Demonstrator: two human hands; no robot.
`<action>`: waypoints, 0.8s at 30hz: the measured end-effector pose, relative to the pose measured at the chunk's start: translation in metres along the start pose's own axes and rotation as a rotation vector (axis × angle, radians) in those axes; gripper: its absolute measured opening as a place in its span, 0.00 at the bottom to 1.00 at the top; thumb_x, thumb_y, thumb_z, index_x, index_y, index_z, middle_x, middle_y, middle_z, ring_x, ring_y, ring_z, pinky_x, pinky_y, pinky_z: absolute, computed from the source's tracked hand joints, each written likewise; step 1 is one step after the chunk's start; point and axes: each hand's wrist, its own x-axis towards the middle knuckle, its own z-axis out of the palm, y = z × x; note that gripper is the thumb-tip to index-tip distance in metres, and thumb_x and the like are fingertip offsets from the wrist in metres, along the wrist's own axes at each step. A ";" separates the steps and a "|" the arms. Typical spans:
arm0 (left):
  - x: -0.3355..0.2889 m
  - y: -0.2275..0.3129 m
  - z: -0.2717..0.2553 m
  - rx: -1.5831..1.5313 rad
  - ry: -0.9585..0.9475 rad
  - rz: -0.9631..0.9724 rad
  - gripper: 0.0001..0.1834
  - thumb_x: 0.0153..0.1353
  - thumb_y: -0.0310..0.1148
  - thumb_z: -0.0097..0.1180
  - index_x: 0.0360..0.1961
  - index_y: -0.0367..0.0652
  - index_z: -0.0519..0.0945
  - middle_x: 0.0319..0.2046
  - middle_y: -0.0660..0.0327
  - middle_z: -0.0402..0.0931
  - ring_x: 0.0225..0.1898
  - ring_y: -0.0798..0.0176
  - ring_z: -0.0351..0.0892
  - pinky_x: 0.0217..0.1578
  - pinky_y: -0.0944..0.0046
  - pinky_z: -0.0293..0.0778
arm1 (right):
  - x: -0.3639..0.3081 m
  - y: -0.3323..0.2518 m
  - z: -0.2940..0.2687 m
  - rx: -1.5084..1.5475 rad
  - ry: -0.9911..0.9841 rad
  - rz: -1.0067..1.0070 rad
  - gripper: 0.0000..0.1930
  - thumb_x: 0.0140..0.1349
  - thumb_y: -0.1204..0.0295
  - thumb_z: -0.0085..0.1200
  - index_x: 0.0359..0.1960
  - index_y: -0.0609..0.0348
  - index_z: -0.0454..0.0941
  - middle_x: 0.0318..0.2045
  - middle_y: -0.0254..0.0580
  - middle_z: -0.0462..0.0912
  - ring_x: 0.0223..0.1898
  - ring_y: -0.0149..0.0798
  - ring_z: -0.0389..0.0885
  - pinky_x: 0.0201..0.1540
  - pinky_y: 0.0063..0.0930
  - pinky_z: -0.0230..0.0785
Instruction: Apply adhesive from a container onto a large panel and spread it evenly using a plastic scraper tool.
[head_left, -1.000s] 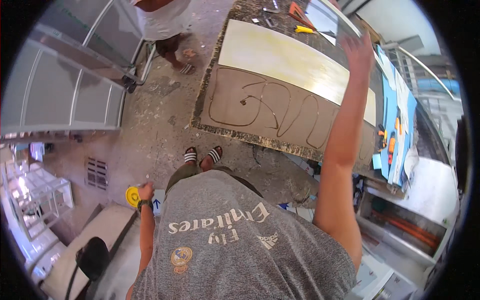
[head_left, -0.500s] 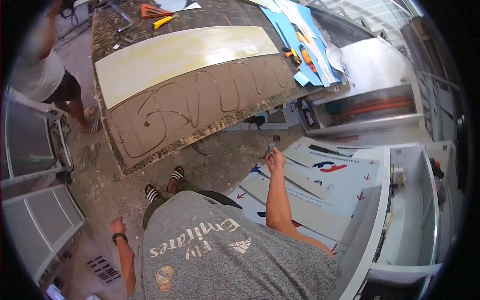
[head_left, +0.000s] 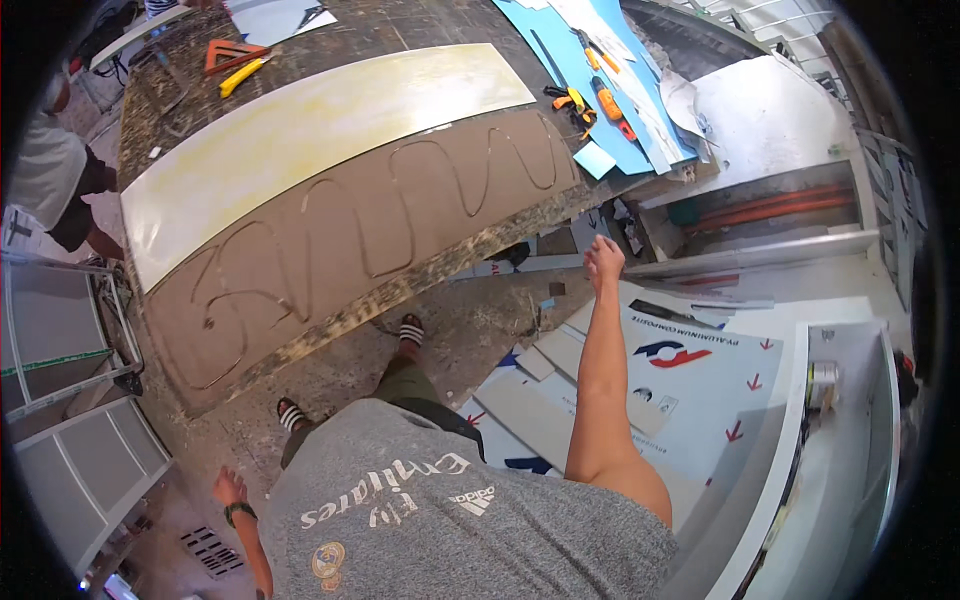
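My right hand is stretched forward over the floor, just off the near right edge of the workbench. Its fingers are loosely bent and apart, with nothing visible in them. Low on the left hangs my left hand, a watch on its wrist, fingers apart and empty. On the bench lies a brown panel with a winding bead of glue-like material on it. Behind it rests a long pale-yellow panel, curved in this view. Neither hand touches the panels.
A utility knife, an orange triangle square and an orange drill-like tool lie on the bench. Printed composite sheets cover the floor at right, beside a white cabinet frame. Another person stands at far left.
My right hand has moved forward and to the right. The bench now appears nearer and further left, and my feet have shifted in a step. My left hand still hangs low.
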 end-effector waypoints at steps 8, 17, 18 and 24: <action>-0.160 -0.044 0.113 -0.357 -0.034 0.167 0.31 0.74 0.47 0.49 0.73 0.48 0.65 0.70 0.50 0.68 0.62 0.46 0.76 0.52 0.56 0.75 | 0.214 0.001 0.055 -0.427 -0.263 -0.098 0.15 0.70 0.65 0.53 0.50 0.61 0.83 0.38 0.43 0.85 0.36 0.39 0.83 0.35 0.29 0.74; -0.215 0.004 0.201 -0.394 0.138 0.259 0.29 0.71 0.50 0.54 0.71 0.55 0.71 0.64 0.48 0.72 0.60 0.48 0.75 0.61 0.54 0.70 | 0.234 -0.022 0.097 -0.744 -0.473 -0.233 0.20 0.67 0.66 0.51 0.56 0.63 0.83 0.53 0.48 0.86 0.53 0.46 0.82 0.57 0.36 0.72; -0.212 0.020 0.190 -0.298 0.173 0.330 0.25 0.73 0.45 0.49 0.70 0.56 0.72 0.60 0.53 0.74 0.53 0.53 0.77 0.56 0.56 0.73 | 0.232 -0.017 0.103 -0.727 -0.535 -0.226 0.20 0.67 0.66 0.51 0.56 0.63 0.83 0.53 0.48 0.86 0.53 0.46 0.82 0.57 0.36 0.72; -0.211 0.103 0.182 0.075 0.041 0.689 0.29 0.70 0.54 0.48 0.61 0.45 0.79 0.50 0.53 0.82 0.50 0.50 0.80 0.51 0.56 0.75 | 0.253 -0.022 0.059 -0.562 -0.568 -0.022 0.22 0.71 0.58 0.52 0.56 0.61 0.84 0.45 0.43 0.87 0.40 0.39 0.83 0.42 0.30 0.74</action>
